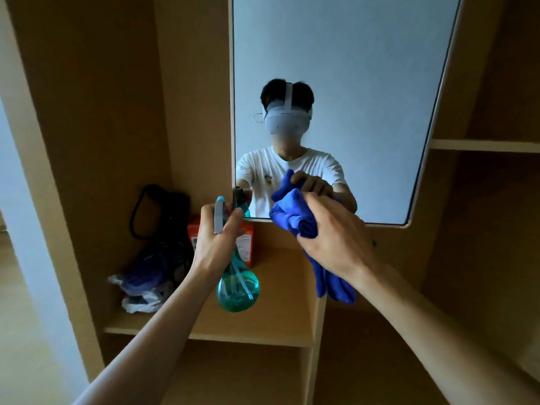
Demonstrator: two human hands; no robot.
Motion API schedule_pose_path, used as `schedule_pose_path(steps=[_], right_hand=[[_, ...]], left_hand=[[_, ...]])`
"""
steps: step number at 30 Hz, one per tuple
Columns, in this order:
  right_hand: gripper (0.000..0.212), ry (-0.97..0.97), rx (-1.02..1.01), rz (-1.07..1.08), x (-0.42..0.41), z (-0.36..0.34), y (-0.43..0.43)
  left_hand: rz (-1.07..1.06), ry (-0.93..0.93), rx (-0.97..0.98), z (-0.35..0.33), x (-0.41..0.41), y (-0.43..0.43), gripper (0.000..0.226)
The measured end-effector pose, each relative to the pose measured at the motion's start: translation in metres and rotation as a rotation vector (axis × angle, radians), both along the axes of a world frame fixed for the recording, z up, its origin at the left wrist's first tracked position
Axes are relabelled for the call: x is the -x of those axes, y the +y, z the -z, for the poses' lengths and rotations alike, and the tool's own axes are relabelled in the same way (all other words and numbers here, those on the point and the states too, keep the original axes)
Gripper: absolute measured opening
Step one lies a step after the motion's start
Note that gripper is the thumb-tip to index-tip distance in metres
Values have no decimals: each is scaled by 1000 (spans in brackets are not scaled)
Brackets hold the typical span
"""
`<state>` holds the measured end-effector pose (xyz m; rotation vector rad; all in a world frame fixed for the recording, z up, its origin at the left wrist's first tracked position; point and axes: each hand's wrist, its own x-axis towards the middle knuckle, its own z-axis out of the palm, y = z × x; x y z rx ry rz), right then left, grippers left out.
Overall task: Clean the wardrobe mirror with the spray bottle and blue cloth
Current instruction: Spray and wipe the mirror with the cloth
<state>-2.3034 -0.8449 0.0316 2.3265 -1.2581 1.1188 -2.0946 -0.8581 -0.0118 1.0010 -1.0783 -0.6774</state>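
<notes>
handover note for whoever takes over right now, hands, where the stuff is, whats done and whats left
Left hand: holds the teal translucent plastic spray bottle by its neck, nozzle toward the wardrobe mirror.
Right hand: grips the bunched blue microfibre cloth, raised near the mirror's bottom edge; contact unclear.
Done: both tools are in hand. No droplets or wipe streaks visible on the glass.
Left: spray, then wipe the whole mirror.
Nearby: orange box on the wooden shelf below.

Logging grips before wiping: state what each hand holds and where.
The left hand grips the spray bottle by its neck, below the trigger. The right hand grips the blue cloth at its bunched middle.
</notes>
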Motion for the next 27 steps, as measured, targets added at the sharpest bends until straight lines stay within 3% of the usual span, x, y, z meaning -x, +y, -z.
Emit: schedule_pose_path(steps=[6,16,22,27], right_hand=[[62,231,146,-53,-65,8,-9],[54,311,211,5,-117,-17,-20],[41,328,175,57,-125,-44,-22],[34,348,144,90,-129,-75,-23]], left_hand=[[53,136,12,12,-11,-9,24],[221,283,56,2,-36,-18,66],[282,278,37,-22,-40,-21,66],[319,299,26,-54,-43,-22,81]])
